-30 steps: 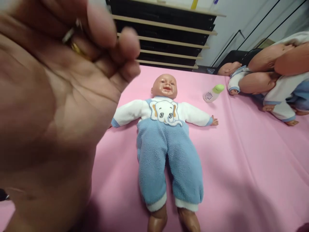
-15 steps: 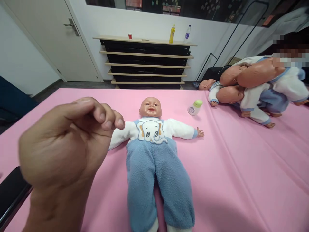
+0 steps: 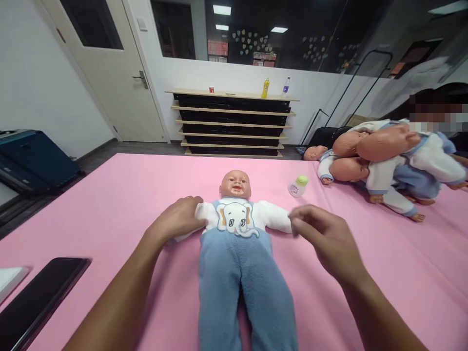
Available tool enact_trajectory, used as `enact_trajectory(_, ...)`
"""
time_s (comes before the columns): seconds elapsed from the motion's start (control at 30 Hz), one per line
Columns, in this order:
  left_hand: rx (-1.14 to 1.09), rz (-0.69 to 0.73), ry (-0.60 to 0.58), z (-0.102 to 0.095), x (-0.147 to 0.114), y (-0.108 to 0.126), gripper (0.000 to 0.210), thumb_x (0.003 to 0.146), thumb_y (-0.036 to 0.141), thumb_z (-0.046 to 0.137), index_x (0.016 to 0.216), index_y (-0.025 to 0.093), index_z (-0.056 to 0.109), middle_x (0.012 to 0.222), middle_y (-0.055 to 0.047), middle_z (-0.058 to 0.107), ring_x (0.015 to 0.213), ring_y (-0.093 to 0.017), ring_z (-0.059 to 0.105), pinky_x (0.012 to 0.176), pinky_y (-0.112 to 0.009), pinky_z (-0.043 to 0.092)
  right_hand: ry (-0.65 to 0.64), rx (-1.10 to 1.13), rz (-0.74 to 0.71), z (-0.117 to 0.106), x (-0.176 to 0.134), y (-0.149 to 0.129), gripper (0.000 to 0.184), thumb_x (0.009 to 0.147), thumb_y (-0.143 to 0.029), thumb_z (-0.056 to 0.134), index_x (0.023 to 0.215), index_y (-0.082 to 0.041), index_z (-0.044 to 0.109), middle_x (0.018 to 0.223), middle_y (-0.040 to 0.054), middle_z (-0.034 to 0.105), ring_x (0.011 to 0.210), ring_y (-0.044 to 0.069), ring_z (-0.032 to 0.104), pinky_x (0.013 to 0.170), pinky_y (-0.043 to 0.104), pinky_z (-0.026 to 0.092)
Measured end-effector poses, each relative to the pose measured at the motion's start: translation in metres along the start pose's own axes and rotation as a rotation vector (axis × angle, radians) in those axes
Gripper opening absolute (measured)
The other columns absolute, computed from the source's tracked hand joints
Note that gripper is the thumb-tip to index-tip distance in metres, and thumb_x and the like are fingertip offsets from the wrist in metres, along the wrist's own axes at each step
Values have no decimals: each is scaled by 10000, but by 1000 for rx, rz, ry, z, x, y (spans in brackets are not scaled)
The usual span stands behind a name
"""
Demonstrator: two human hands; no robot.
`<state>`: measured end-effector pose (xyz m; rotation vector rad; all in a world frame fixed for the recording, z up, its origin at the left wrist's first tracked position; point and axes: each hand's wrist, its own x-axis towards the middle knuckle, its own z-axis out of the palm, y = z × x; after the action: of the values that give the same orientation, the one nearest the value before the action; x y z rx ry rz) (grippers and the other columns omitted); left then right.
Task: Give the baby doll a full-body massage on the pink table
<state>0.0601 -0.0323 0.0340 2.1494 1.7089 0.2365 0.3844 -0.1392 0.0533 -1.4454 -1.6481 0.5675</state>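
Note:
A baby doll (image 3: 237, 263) lies on its back on the pink table, head at the far side and arms spread. It wears white sleeves, blue fleece trousers and an elephant patch (image 3: 236, 218). My left hand (image 3: 177, 218) is over the sleeve at the left of the picture, its thumb and fingers around the doll's arm. At the end of the other sleeve (image 3: 276, 217), my right hand (image 3: 325, 236) hovers with bent fingers and thumb apart, slightly blurred. It hides the doll's small hand; I cannot tell whether they touch.
A small white bottle with a green cap (image 3: 299, 186) lies tilted beyond my right hand. Several dolls (image 3: 383, 163) are piled at the right, with a person behind them. A black phone (image 3: 40, 297) lies at the left front. Shelves (image 3: 234, 112) stand behind the pink table (image 3: 153, 170).
My left hand has come down from its raised, curled pose near the camera onto the doll's arm. My right hand has entered from the right. The view has tilted up.

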Motion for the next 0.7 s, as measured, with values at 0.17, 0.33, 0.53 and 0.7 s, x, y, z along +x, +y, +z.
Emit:
enact_trajectory(0.17,130,-106,-242,21,12,-37,542,555,419,718,1051,220,627,1009,-100,686,838,-249,643,610,-278,425,-173,-567,74,9,39,86,669,730,-306,644,1367,-183,482,1291,145,559,1222,322,469,963,433,393)
enact_trajectory(0.33,114,-179,-249,25,1,-64,441,563,360,633,968,192,586,991,-138,661,703,-258,630,487,-289,361,-358,-723,228,5,38,119,485,670,-180,603,1154,-201,576,1081,115,627,1071,298,514,832,353,350)
enact_trajectory(0.53,-43,-207,-285,8,-14,-114,315,594,336,633,880,203,635,843,-70,669,732,-250,611,572,-291,385,-369,-612,297,-19,41,123,302,611,-200,658,908,-154,624,961,105,627,847,219,550,687,280,341)
enact_trajectory(0.7,-422,-127,-240,-4,-24,-136,345,689,481,690,923,232,648,813,-19,637,753,-198,551,657,-271,429,-276,-307,351,-34,42,124,397,584,-278,743,941,-157,619,901,57,627,766,176,560,625,254,385)
